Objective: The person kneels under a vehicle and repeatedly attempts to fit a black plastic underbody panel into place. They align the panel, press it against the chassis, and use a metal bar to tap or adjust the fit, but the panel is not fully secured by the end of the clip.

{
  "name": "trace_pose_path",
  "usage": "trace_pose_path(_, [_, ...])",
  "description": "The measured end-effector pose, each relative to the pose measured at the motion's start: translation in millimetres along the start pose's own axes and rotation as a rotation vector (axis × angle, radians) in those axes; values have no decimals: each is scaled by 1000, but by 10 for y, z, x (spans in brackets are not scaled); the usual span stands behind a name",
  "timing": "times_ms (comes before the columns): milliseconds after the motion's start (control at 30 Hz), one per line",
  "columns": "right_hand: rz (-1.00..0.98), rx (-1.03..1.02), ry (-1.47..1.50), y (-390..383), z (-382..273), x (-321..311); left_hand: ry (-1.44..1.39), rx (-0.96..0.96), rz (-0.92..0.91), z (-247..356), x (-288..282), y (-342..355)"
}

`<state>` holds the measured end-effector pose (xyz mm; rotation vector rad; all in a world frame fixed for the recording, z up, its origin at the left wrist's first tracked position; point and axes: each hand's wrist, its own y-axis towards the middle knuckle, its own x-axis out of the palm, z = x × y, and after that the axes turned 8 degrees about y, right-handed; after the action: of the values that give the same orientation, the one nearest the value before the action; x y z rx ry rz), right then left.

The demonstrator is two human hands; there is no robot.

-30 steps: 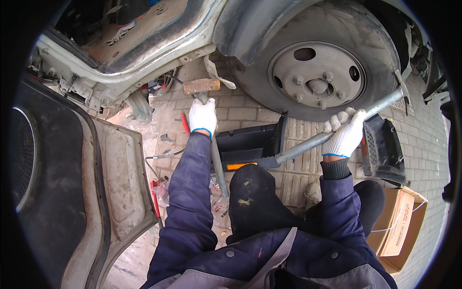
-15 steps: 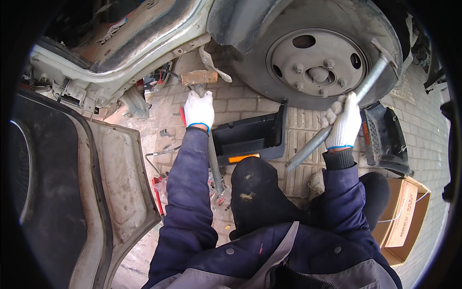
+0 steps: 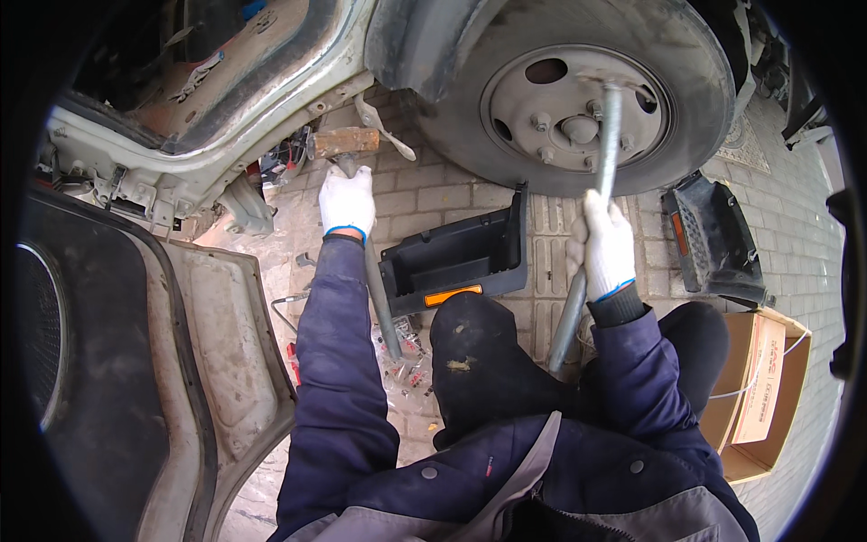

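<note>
My left hand (image 3: 347,200), in a white knit glove with a blue cuff, is closed round a sledgehammer close under its rusty brown head (image 3: 345,142). The hammer's grey pipe handle (image 3: 383,312) slants down past my forearm. In the same kind of glove, my right hand (image 3: 607,242) grips a pipe-handled hammer (image 3: 609,144) around the middle of its handle. Its narrow head, seen nearly end-on, overlaps the wheel hub (image 3: 515,99) in this view; whether they touch, I cannot tell. The handle's lower end points toward my knees.
A large tyre (image 3: 452,117) stands ahead. Black plastic step housings with orange reflectors lie on the paving, one in the middle (image 3: 506,248), one at right (image 3: 722,244). An open vehicle door (image 3: 217,343) is at left, below the cab sill (image 3: 244,117). A cardboard box (image 3: 790,379) sits at lower right.
The right-hand hammer has swung left and become more upright, its head now over the wheel. My left hand and sledgehammer have shifted slightly left in view, as has most of the scene.
</note>
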<state>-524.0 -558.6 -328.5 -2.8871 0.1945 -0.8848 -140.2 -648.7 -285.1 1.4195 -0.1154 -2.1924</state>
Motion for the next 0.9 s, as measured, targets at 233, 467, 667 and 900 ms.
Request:
trace_pose_path(233, [392, -175, 409, 123, -445, 694, 172, 35, 12, 177, 11, -70])
trace_pose_path(467, [-263, 407, -434, -160, 712, 508, 114, 71, 10, 206, -134, -24])
trace_pose_path(667, [102, 40, 89, 109, -95, 252, 57, -13, -60, 189, 24, -162])
trace_pose_path(900, [370, 47, 340, 28, -187, 718, 199, 232, 45, 165, 57, -164])
